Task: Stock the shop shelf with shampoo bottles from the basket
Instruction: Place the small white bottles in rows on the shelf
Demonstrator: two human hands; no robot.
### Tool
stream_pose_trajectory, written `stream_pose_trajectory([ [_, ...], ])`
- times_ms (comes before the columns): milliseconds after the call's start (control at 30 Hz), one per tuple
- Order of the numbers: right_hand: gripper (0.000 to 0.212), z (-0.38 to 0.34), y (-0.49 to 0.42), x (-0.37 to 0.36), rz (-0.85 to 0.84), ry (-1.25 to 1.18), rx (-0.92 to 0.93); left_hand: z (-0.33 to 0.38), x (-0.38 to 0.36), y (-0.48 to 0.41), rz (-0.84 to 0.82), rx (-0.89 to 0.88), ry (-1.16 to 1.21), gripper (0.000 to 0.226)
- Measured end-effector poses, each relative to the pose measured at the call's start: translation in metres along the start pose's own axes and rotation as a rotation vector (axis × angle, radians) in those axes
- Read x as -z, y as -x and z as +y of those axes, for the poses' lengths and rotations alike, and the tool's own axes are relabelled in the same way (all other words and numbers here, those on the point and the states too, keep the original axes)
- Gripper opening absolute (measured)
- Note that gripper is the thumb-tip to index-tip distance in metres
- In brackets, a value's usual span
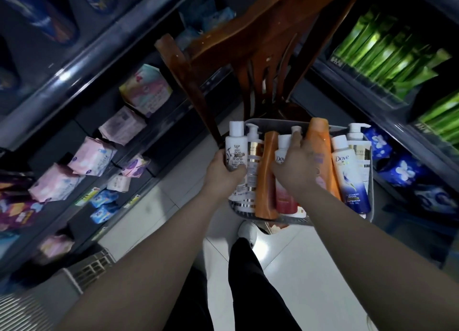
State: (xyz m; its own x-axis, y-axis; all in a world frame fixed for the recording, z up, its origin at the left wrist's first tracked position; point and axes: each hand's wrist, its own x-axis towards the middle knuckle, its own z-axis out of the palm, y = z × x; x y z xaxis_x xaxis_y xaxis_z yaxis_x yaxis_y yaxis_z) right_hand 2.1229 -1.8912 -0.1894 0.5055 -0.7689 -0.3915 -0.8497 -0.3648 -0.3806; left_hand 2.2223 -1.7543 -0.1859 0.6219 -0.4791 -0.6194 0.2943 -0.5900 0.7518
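A grey basket on the floor between two shelf rows holds several shampoo bottles standing upright. My left hand grips a white Lux bottle at the basket's left edge. My right hand lies over the middle bottles, its fingers curled round a white and red Dove bottle. Beside them stand a white and gold pump bottle, an orange bottle, a taller orange bottle, a white and blue Dove bottle and another pump bottle.
A brown wooden chair stands just behind the basket. The left shelf carries pink, white and blue soft packs. The right shelf carries green packs above and blue floral packs below. My leg and white shoe are on the tiled floor.
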Motion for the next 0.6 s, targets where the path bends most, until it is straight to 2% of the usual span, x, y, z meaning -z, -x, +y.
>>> stream_pose_trajectory([
  [67,0.082,0.001,0.008,0.006,-0.013,-0.094,0.023,0.005,0.009,0.008,-0.110,0.034,0.224,0.027],
  [200,0.068,-0.004,0.029,0.036,-0.005,-0.312,0.087,0.012,0.030,0.030,-0.364,0.067,0.634,0.034],
  [267,0.059,-0.018,0.043,0.060,0.016,-0.419,0.153,0.021,0.045,0.046,-0.438,0.060,0.688,0.048],
  [333,0.061,-0.037,0.060,0.087,0.019,-0.493,0.206,0.031,0.064,0.063,-0.444,0.054,0.670,0.076],
  [433,0.074,-0.073,0.088,0.117,0.026,-0.602,0.310,0.042,0.103,0.089,-0.391,-0.011,0.682,0.085],
  [500,0.078,-0.103,0.110,0.131,0.006,-0.673,0.382,0.046,0.133,0.106,-0.323,-0.077,0.676,0.076],
  [600,0.076,-0.154,0.146,0.147,-0.030,-0.729,0.507,0.052,0.183,0.139,-0.215,-0.178,0.688,0.036],
])
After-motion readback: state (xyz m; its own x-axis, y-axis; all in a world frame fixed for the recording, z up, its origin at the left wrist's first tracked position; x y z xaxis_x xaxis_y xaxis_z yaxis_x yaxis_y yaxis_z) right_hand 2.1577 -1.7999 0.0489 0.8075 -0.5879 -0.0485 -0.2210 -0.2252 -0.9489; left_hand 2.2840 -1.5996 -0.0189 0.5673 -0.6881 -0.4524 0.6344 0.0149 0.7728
